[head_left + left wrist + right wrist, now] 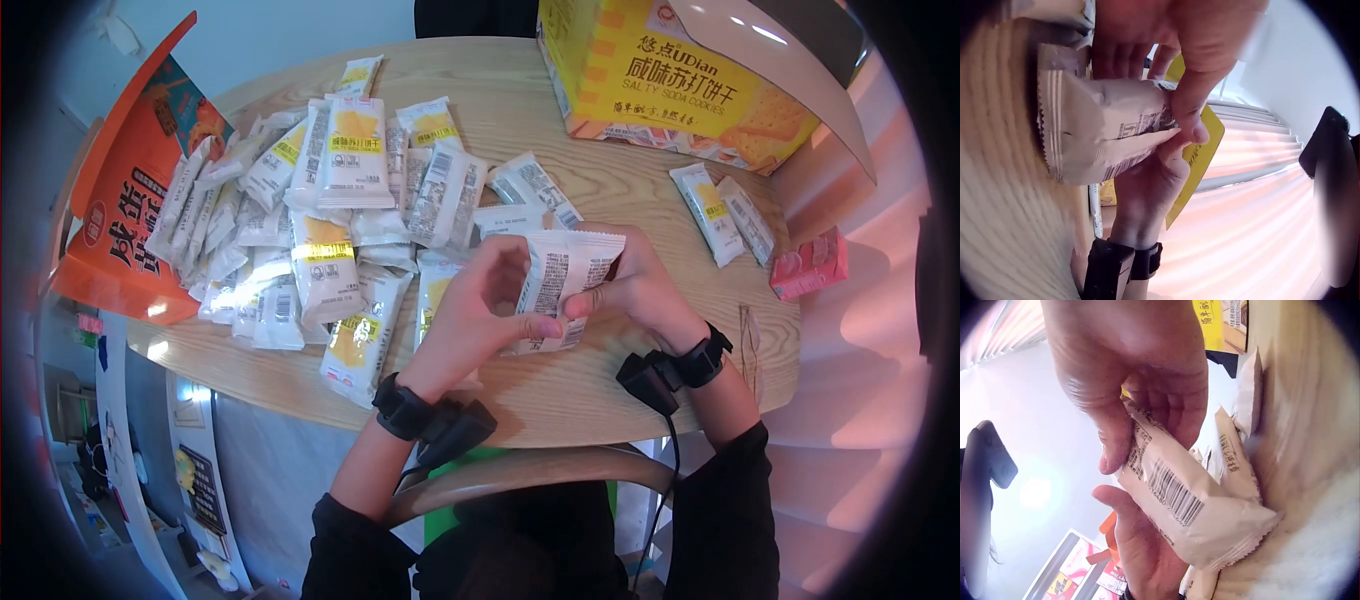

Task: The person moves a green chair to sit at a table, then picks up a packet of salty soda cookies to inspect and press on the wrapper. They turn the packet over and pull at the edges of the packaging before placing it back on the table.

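Between both hands, close over the front of the table, stands a white cracker packet [565, 262], its printed back and barcode towards me. My left hand [482, 308] grips its left side, the thumb lying across the front. From the other side my right hand [640, 284] pinches it between thumb and fingers. In the left wrist view the packet [1107, 134] shows a crimped end near the tabletop, with both thumbs at its upper part. The barcode faces the right wrist view on the same packet [1175, 494]; the fingers behind it are partly hidden.
A large heap of cracker packets [340, 160] spreads over the table's left half, against an orange carton [115, 235]. A yellow cracker carton [680, 85] stands at the back right. Near the right edge lie two packets [708, 212] and a small pink box [810, 264].
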A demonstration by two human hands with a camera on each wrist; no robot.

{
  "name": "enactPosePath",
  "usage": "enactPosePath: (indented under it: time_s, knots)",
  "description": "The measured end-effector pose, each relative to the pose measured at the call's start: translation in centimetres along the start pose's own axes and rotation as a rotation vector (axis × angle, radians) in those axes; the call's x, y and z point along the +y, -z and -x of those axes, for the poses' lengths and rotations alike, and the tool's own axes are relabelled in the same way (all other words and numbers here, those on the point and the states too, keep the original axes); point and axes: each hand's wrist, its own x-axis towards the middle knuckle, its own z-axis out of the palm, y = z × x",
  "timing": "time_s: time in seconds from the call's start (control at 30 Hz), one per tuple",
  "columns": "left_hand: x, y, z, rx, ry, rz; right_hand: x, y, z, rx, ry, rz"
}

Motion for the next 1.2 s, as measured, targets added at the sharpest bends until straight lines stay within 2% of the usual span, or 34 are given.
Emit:
enactPosePath:
  time_s: [0.03,0.07,0.13,0.2,0.23,0.33,0.4,0.47,0.53,0.67,0.73,0.83,0.87,0.93,1.0,1.13,1.2]
  knots:
    - [0.2,-0.3,0.0,0.031,-0.075,0.082,-0.2,0.0,0.1,-0.002,-0.003,-0.001]
    - [0.4,-0.3,0.1,0.034,-0.072,0.083,-0.5,-0.2,0.1,-0.044,-0.028,0.038]
    - [1.0,0.2,0.4,-0.024,0.018,0.171,-0.8,-0.6,0.1,-0.089,-0.050,0.077]
    - [1.2,0.4,0.4,-0.008,0.038,0.152,-0.7,-1.2,0.1,-0.075,-0.155,0.043]
    - [1.3,0.5,0.4,0.007,0.058,0.134,-0.6,-1.4,0.0,-0.075,-0.154,0.043]
    - [1.0,0.6,0.5,0.084,0.018,0.125,0.2,-1.5,-0.1,-0.062,-0.110,-0.067]
    - [0.9,0.5,0.5,0.095,0.012,0.103,0.6,-1.1,0.0,-0.024,0.008,-0.154]
    - [0.9,0.4,0.5,0.109,0.007,0.083,0.1,-1.0,0.0,-0.007,-0.024,-0.134]
    - [1.0,0.1,0.4,0.096,0.044,0.087,0.1,-0.6,0.0,0.007,-0.057,-0.119]
    - [0.9,0.0,0.4,0.063,0.065,0.052,0.4,-0.4,0.1,-0.013,-0.008,-0.103]
    - [1.1,0.0,0.5,0.010,0.097,0.199,0.3,-0.6,0.3,-0.014,0.009,-0.110]
    - [1.2,0.2,0.6,-0.053,0.101,0.177,0.3,-1.0,0.4,0.014,0.015,-0.104]
    - [1.1,0.2,0.6,-0.053,0.101,0.178,0.6,-1.1,0.4,0.007,0.037,-0.072]
    - [0.4,0.0,0.5,-0.032,-0.024,0.020,0.9,-1.3,0.5,-0.003,0.059,-0.038]
    - [0.0,0.2,0.5,-0.005,-0.028,-0.021,0.9,-1.5,0.4,0.062,0.082,0.134]
    - [0.4,0.4,0.6,0.090,-0.079,-0.071,0.7,-1.8,0.0,0.109,0.105,0.222]
    - [0.8,0.4,0.6,0.133,-0.085,-0.015,0.7,-2.1,-0.3,0.155,0.094,-0.032]
